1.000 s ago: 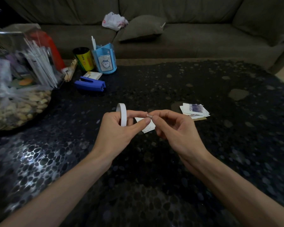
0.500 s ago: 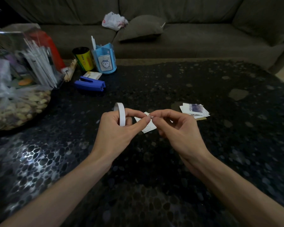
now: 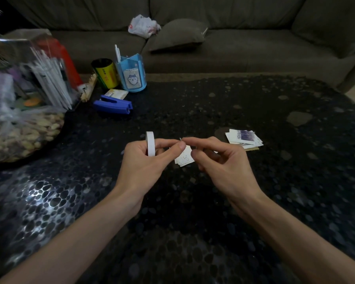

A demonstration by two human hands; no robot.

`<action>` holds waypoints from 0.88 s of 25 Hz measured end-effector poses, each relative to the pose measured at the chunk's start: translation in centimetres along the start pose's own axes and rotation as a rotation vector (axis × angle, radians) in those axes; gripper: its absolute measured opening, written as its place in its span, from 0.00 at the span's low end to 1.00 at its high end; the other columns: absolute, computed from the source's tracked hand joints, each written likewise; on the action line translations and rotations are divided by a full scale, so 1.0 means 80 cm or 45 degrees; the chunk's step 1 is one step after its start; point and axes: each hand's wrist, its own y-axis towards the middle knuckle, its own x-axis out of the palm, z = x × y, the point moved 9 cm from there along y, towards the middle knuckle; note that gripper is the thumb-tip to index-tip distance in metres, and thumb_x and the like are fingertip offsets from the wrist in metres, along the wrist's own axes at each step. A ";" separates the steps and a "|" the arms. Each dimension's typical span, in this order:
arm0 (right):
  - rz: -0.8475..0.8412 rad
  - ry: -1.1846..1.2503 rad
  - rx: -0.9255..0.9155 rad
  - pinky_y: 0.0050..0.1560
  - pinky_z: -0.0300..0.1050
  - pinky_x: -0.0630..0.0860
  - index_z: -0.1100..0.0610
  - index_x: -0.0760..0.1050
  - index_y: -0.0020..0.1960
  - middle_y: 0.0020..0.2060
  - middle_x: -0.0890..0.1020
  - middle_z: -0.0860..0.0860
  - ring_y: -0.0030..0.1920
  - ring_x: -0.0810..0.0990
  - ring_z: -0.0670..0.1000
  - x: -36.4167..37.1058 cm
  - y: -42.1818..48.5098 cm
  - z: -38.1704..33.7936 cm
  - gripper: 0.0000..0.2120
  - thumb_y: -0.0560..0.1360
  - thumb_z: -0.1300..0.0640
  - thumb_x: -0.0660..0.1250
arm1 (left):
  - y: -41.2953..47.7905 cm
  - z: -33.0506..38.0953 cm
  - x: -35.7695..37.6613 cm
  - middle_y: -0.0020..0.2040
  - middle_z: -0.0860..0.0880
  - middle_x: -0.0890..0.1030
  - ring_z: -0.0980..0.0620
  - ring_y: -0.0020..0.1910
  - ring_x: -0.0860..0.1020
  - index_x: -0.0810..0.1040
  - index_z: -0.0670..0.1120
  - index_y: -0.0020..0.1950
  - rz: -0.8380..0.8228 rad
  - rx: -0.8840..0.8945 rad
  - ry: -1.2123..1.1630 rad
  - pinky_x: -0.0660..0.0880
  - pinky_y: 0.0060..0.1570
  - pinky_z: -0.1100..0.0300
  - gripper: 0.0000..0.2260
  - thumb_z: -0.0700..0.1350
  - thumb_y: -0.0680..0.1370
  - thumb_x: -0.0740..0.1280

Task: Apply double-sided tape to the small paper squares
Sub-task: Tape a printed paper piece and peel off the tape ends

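A white roll of double-sided tape stands on edge inside my left hand, whose fingers curl round it. The thumb and forefinger of that hand pinch the loose tape end at the middle of the dark table. My right hand meets it there, its forefinger and thumb closed toward the same tape end; how firmly it holds is hard to see. Below the fingertips lie small white paper squares, partly hidden by both hands. A second pile of paper squares, the top one printed purple, lies to the right.
A blue stapler, a small card, a yellow can and a blue pen holder stand at the back left. A bag of peanuts and a clear box of sticks fill the left edge. A sofa runs behind the table.
Both hands have stayed at the table's middle. The right fingertips have shifted slightly up and away from the paper squares, which show a little more.
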 end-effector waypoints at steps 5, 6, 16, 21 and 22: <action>-0.002 -0.008 -0.019 0.44 0.51 0.72 0.43 0.88 0.57 0.40 0.79 0.47 0.38 0.71 0.53 0.002 0.001 0.002 0.18 0.80 0.65 0.71 | 0.002 -0.012 0.000 0.25 0.54 0.72 0.56 0.26 0.63 0.90 0.51 0.50 -0.029 -0.110 -0.126 0.60 0.30 0.61 0.06 0.49 0.75 0.75; 0.002 -0.009 -0.024 0.44 0.52 0.71 0.43 0.88 0.57 0.40 0.78 0.47 0.38 0.71 0.53 0.002 0.002 0.002 0.18 0.80 0.65 0.71 | 0.002 -0.014 0.001 0.25 0.54 0.71 0.56 0.26 0.62 0.90 0.51 0.50 -0.037 -0.120 -0.137 0.60 0.30 0.61 0.06 0.49 0.75 0.75; -0.018 0.012 -0.016 0.44 0.51 0.72 0.42 0.87 0.57 0.41 0.78 0.51 0.39 0.71 0.54 0.003 0.002 0.004 0.18 0.80 0.64 0.71 | 0.003 -0.017 0.003 0.26 0.53 0.67 0.56 0.27 0.61 0.89 0.50 0.52 -0.090 -0.164 -0.174 0.64 0.28 0.66 0.08 0.50 0.76 0.75; -0.009 0.020 -0.023 0.43 0.53 0.71 0.43 0.88 0.56 0.43 0.78 0.57 0.38 0.70 0.55 0.002 0.002 0.002 0.18 0.80 0.65 0.70 | 0.003 -0.016 0.005 0.24 0.56 0.70 0.58 0.25 0.61 0.89 0.48 0.53 -0.097 -0.149 -0.175 0.65 0.27 0.68 0.08 0.48 0.77 0.74; -0.010 0.018 -0.021 0.43 0.52 0.71 0.43 0.88 0.56 0.43 0.78 0.57 0.38 0.70 0.55 0.002 0.002 0.003 0.18 0.80 0.65 0.71 | 0.003 -0.016 0.005 0.24 0.56 0.70 0.58 0.26 0.62 0.89 0.48 0.53 -0.095 -0.149 -0.174 0.65 0.28 0.67 0.08 0.48 0.77 0.74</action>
